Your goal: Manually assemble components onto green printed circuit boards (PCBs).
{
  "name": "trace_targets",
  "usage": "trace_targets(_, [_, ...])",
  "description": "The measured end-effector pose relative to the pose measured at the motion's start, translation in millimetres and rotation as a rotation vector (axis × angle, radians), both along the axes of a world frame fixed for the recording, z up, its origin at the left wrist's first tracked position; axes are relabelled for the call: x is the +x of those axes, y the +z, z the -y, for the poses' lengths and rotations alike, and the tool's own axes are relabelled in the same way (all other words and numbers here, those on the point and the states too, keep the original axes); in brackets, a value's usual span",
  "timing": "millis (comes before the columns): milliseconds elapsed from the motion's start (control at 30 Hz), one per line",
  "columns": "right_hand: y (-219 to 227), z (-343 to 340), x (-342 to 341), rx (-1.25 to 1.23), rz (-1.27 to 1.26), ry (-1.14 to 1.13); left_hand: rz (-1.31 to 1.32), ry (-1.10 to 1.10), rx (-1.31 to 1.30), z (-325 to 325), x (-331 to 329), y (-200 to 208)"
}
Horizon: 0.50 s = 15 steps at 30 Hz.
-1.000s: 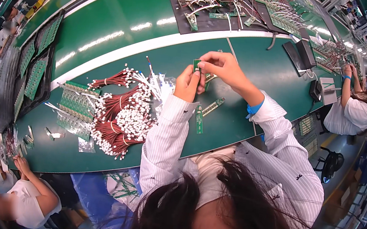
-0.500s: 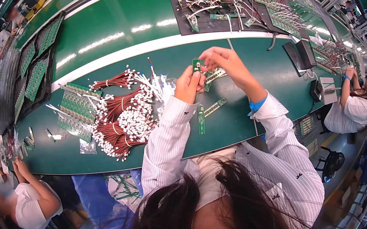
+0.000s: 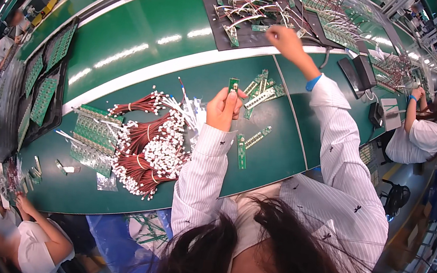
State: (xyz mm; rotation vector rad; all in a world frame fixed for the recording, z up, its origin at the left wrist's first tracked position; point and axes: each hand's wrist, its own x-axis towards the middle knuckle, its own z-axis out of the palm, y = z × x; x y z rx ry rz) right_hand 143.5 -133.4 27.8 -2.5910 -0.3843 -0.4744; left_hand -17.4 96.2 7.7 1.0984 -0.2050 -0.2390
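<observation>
My left hand (image 3: 224,106) grips a small green circuit board (image 3: 233,84) upright between thumb and fingers, its top end sticking out above the thumb. Farther off and to the right, my right hand (image 3: 286,41) is raised over the edge of the black mat, its fingers curled closed; whatever is in them, if anything, is hidden. Just right of my left hand lies a loose pile of narrow circuit boards (image 3: 263,95). Nearer to me are a green board strip (image 3: 241,151) and a paler strip (image 3: 258,138).
Bundles of red-brown wires with white connectors (image 3: 145,133) lie left of my left arm, beside green board panels (image 3: 93,135). Wired boards heap on the black mat (image 3: 217,33) at the back. Black trays (image 3: 44,88) stand far left. Co-workers sit at both sides.
My right hand has left the board at my left hand and moved away to the far right, over the mat's edge. My left hand still holds the circuit board, nearly in place.
</observation>
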Motion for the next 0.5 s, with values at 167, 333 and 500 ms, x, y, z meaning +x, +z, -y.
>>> trace_targets(167, [-17.9, -76.6, -4.8, -0.166, -0.057, -0.077, -0.002, -0.006, 0.003, -4.3, 0.5, -4.1])
trace_targets(333, [-36.0, -94.6, 11.4, -0.240, 0.081, -0.115, -0.088, 0.007, -0.162, 1.9, 3.4, -6.0])
trace_targets(500, [-13.4, -84.4, -6.8, 0.264, 0.111, -0.037, -0.092, 0.058, -0.146, -2.8, 5.0, -5.3])
